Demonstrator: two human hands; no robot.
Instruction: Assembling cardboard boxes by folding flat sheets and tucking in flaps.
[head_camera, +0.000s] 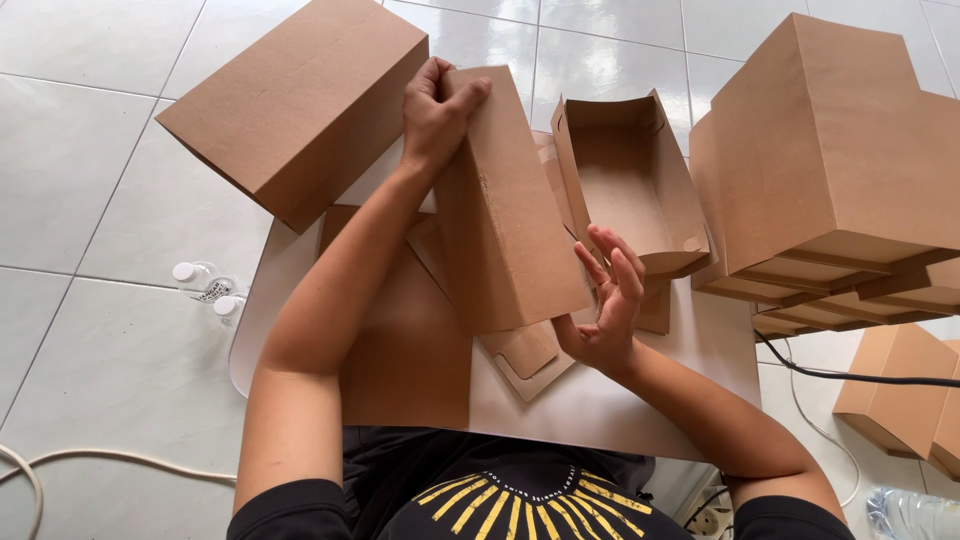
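The person sits over a low white desk (620, 400) set on a pale tiled floor (90, 180), a half-formed cardboard box (510, 220) standing tilted on it between the two arms. The left hand (435, 110) is clenched over the box's far top edge, thumb and fingers pinching the board, which seems to be what keeps the long panel upright and steady. The right hand (605, 300) is at the near lower corner with fingers spread and loose, just beside the box; whether it actually touches the board I cannot tell, though it looks placed to guide or press a side flap. Under the box lie flat cardboard blanks (405, 350), some with cut tabs showing, within easy reach. Just behind stands an open box (630, 180) with its walls already raised, mouth upward. A closed box (295, 100) lies off the desk's far left corner, and a stack of finished boxes (840, 170) rises on the right, apparently kept out of the working space. Two small bottles (205, 285) sit on the floor at the left, and a black cable (850, 375) runs along the right.
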